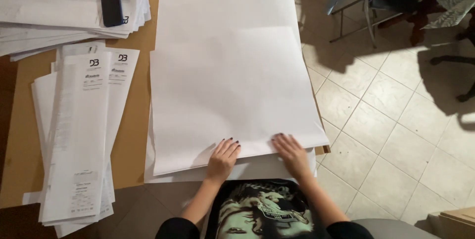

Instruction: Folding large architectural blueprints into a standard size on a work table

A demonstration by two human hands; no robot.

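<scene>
A brown worktop (133, 135) seen from above, beside a floor of pale square tiles (391, 125) crossed by dark shadows. A stack of large blank white sheets (227, 71) covers the worktop's right half, its near corner jutting past the edge. The left hand (223, 159) and right hand (292, 154) lie flat on the stack's near edge, fingers spread, nails dark, holding nothing. Further left lie long folded printed papers (79, 130), and at the far left corner a second heap of papers (59, 11) with a dark phone (112, 9) on top. Metal folding-chair legs (366, 16) and draped cloth stand at upper right, cut off by the frame. The print on the papers is too small to make out. A cardboard corner (455, 219) shows at lower right.
</scene>
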